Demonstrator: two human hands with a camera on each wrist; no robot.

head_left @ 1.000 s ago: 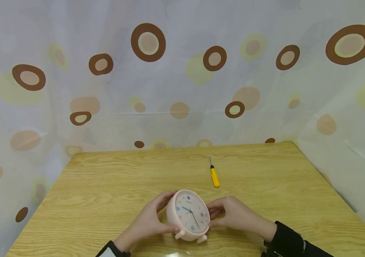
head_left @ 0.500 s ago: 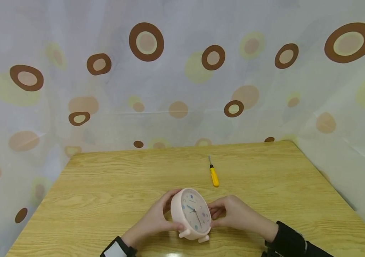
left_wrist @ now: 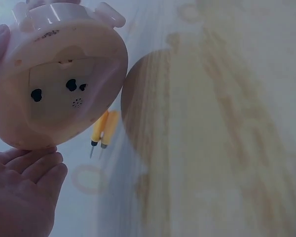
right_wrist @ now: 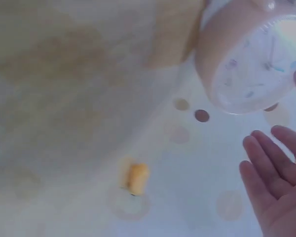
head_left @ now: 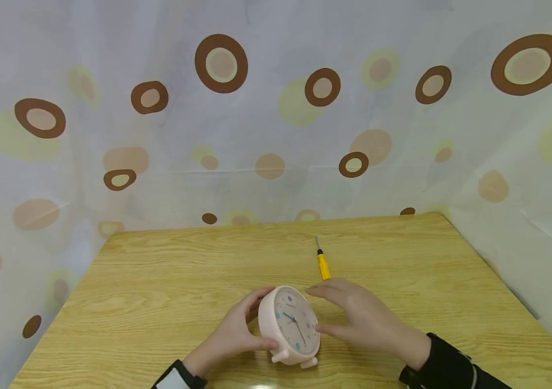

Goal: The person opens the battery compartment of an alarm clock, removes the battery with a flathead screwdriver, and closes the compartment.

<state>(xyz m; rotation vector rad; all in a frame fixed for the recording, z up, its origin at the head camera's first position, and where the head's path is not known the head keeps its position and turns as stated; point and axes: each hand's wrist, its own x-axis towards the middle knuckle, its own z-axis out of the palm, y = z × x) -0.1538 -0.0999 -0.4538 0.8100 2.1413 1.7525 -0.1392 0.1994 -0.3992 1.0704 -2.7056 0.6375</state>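
At the bottom middle, only the left hand (head_left: 234,330) grips the clock (head_left: 293,325), the right hand (head_left: 364,315) spread wide, so slipping could tip it.

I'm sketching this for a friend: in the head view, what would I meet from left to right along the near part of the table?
Left cuff, left hand, clock, right hand, right cuff.
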